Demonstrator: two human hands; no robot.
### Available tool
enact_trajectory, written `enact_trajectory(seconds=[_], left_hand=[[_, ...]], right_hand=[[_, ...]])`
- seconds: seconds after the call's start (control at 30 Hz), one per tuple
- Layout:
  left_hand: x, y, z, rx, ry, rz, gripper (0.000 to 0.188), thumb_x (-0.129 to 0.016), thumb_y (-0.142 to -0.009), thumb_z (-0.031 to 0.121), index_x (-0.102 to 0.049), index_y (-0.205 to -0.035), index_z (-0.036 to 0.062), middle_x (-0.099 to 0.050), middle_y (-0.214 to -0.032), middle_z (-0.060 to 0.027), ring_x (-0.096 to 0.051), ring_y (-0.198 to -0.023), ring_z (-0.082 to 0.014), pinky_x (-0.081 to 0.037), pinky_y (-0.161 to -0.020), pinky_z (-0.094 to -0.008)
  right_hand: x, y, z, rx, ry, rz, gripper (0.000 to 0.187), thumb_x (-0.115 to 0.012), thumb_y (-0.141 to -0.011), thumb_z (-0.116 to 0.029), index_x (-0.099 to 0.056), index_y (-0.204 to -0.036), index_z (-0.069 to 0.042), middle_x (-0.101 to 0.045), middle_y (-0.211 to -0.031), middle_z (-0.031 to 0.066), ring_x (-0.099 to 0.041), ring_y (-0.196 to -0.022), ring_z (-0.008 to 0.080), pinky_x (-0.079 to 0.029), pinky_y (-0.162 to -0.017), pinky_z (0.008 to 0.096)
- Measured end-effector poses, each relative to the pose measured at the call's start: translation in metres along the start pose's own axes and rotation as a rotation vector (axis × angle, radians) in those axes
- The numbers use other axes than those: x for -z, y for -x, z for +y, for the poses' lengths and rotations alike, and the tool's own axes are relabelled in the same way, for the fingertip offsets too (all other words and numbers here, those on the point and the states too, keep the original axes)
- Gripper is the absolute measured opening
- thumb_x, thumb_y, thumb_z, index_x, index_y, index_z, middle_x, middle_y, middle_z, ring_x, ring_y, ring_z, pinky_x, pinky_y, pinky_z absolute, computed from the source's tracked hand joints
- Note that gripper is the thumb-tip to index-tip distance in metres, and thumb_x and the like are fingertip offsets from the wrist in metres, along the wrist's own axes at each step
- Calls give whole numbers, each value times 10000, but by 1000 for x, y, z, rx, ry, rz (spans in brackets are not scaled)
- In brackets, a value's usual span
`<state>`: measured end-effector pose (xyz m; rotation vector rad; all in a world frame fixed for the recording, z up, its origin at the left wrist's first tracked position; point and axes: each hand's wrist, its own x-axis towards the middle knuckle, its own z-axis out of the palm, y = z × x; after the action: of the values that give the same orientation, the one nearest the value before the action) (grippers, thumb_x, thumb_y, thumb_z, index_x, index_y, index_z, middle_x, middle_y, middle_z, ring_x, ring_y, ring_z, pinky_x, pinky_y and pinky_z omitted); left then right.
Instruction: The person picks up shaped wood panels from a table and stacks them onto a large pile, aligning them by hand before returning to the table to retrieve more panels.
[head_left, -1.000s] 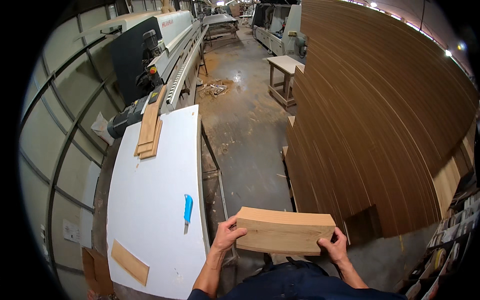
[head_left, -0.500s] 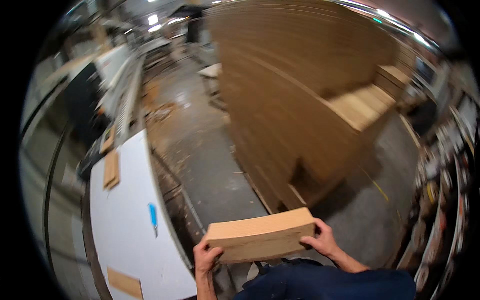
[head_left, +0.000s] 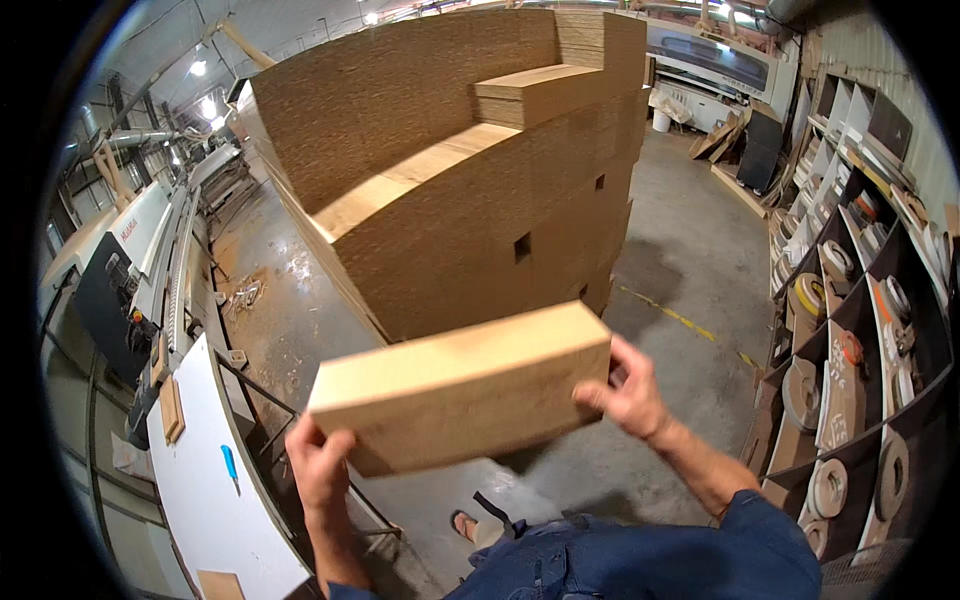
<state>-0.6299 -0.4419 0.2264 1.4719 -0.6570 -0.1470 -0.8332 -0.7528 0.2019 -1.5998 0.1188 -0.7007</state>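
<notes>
A thick stack of wooden boards [head_left: 480, 408], pale on top and rough brown along its side, is held level in front of my body. Its layers are too blurred to tell apart. My left hand [head_left: 318, 465] is closed on the left end, thumb against the near side. At the other end my right hand [head_left: 628, 395] grips the corner, with the thumb on the near side as well. Just beyond rises a big pile of brown boards [head_left: 450, 255], stepped, with a pale wood-coloured top surface and small square gaps in its side.
To my left stands a white-topped table [head_left: 205, 500] bearing a blue-handled tool [head_left: 230, 463] and wooden strips [head_left: 172, 408]. Dark shelving [head_left: 868, 300] with rolls of edging lines the right side. A long machine [head_left: 165, 255] runs along the far left, and sawdust lies beside it.
My view has swung to the right, bringing the pile and shelves further into sight. The held stack is raised and further out from my body, still in both hands.
</notes>
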Motion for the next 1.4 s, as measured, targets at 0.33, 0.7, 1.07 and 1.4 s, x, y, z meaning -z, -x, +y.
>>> enact_trajectory(seconds=[0.33,0.7,1.07,1.4], left_hand=[[-144,-214,107,-9,-118,-171,497,-644,-896,336,-589,-1140,-94,-638,-1051,-196,-637,-898,-228,-522,-774,-323],[-241,-402,122,91,-214,-13,486,-503,-970,401,-565,-1124,-56,-597,-921,-175,-608,-815,-198,-526,-684,-382],[-252,-436,112,356,-313,95,550,-477,-940,519,-542,-1206,42,-601,-1038,-140,-591,-893,-177,-524,-708,-413],[-274,-427,119,336,-297,225,622,-603,-863,537,-566,-1204,17,-643,-1080,-174,-626,-952,-231,-518,-782,-438]], right_hand=[[164,-206,-78,-129,-76,-30,498,-760,-823,-285,-583,-1099,91,-656,-1013,158,-657,-894,204,-568,-744,337],[242,-460,-107,-162,209,23,587,-729,-808,-492,-609,-1057,27,-653,-837,151,-658,-667,160,-511,-437,279],[287,-516,-75,-309,-240,-292,478,-629,-912,-434,-553,-894,38,-576,-645,84,-547,-541,92,-459,-419,241],[324,-493,-44,248,-797,-8,502,-505,-961,-165,-358,-1271,201,-490,-1223,369,-532,-1177,395,-463,-1030,450]])
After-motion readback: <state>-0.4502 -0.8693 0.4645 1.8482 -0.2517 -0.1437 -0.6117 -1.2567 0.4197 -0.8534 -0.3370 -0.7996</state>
